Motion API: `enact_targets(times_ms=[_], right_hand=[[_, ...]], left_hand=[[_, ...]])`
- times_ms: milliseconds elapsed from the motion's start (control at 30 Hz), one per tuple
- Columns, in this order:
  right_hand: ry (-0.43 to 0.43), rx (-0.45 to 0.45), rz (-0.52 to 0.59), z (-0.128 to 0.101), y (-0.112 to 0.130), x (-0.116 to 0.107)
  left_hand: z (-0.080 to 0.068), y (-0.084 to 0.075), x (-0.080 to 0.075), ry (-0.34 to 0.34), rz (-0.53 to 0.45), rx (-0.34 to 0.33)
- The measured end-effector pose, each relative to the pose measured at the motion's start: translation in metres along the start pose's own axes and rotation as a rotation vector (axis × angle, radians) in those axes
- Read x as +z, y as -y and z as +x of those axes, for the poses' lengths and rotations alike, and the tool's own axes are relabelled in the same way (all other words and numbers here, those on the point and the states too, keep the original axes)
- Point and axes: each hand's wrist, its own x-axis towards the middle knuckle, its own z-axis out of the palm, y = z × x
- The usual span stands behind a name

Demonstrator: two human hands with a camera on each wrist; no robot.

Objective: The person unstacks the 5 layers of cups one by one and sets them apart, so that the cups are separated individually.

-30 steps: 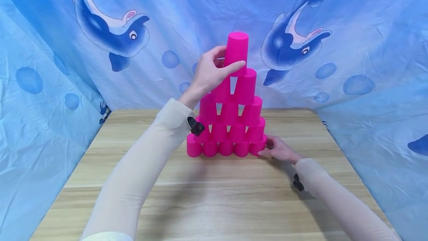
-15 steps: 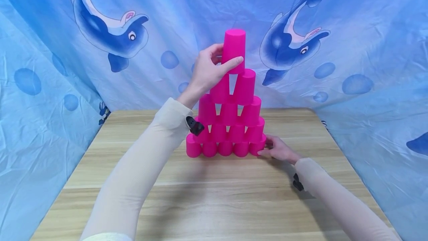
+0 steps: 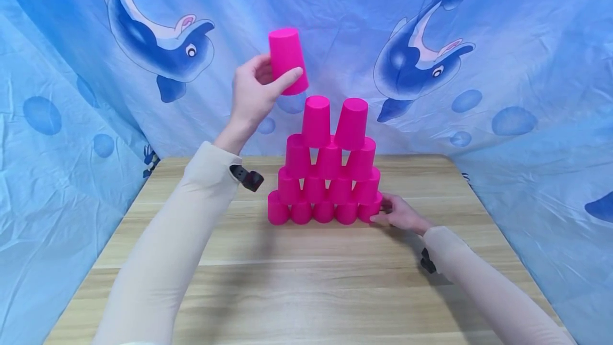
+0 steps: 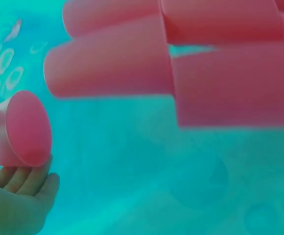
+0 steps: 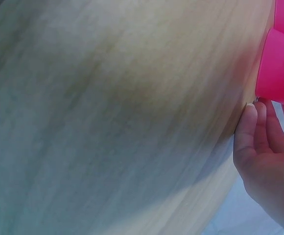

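Observation:
My left hand (image 3: 251,89) grips a pink cup (image 3: 286,57), thumb across its front and fingers behind. Turned upside down and slightly tilted, this cup is up in the air, left of and above the stack's top. Its open mouth (image 4: 29,129) shows in the left wrist view. The other pink cups stand upside down in a stepped pyramid (image 3: 328,166), with two cups on the top row. My right hand (image 3: 399,214) is low beside the bottom row's right end cup (image 3: 367,207); its fingertips (image 5: 249,112) touch that cup's side near the table.
The pyramid stands toward the back of a wooden table (image 3: 306,281). Behind it hangs a blue curtain (image 3: 306,4) printed with dolphins, which also runs down both sides. A black wrist camera (image 3: 247,177) is on the left sleeve.
My left hand has lifted the top cup off the pyramid and carried it up and to the left, tilting it. My right hand has stayed by the bottom right cup.

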Motion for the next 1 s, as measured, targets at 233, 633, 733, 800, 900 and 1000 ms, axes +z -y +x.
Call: enact_targets(times_ms=[233,633,733,800,900,1000], right_hand=[[0.008,0.006,0.006,0.001,-0.001,0.0],[-0.027,0.041,-0.018,-0.001,0.002,0.0],[-0.021,0.029,-0.02,-0.002,0.002,0.001],[-0.015,0.025,-0.024,-0.003,0.003,0.002],[-0.008,0.032,-0.01,-0.005,0.009,0.001],[0.003,0.032,-0.001,-0.009,0.022,-0.001]], left_hand=[[-0.014,0.024,-0.042,-0.103,0.135,-0.073],[-0.055,0.111,-0.115,-0.216,0.402,-0.348],[-0.071,0.129,-0.134,-0.217,0.441,-0.422],[-0.083,0.142,-0.148,-0.22,0.462,-0.474],[-0.1,0.159,-0.169,-0.231,0.52,-0.551],[-0.115,0.174,-0.188,-0.258,0.577,-0.594]])
